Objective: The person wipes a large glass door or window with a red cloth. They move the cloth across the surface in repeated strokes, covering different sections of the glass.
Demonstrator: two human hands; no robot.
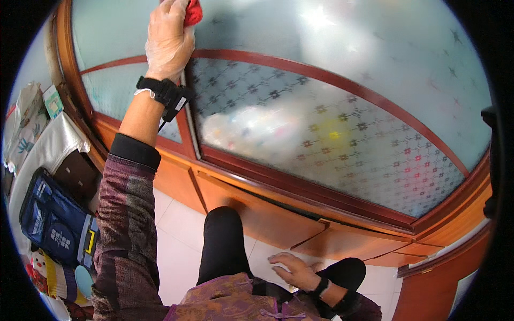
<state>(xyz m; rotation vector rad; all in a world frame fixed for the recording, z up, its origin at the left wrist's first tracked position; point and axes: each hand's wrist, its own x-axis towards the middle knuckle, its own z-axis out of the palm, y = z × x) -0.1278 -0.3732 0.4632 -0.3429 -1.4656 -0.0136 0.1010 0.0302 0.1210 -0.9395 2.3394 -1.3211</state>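
Note:
My left hand (168, 50), in a thin clear plastic glove, is raised to the patterned frosted-glass sliding door (249, 76) of a wooden cabinet. Its fingers hold a red cloth (193, 13), partly cut off by the top of the view. Around that wrist is a black strap with a small black device (173, 96). Low near my right knee, my right hand (295, 271) hovers with fingers apart and slightly bent. Nothing shows in its grasp. It has a black wristband (320, 287). Blurred white, yellow and red shapes show through the glass.
Orange-brown wooden drawer fronts (257, 216) run below the door, close to my knees. At left, a dark blue zippered case (56, 224), a silvery cover (60, 136) and a snowman figure (39, 261) crowd together. Pale floor tiles (176, 244) lie underneath.

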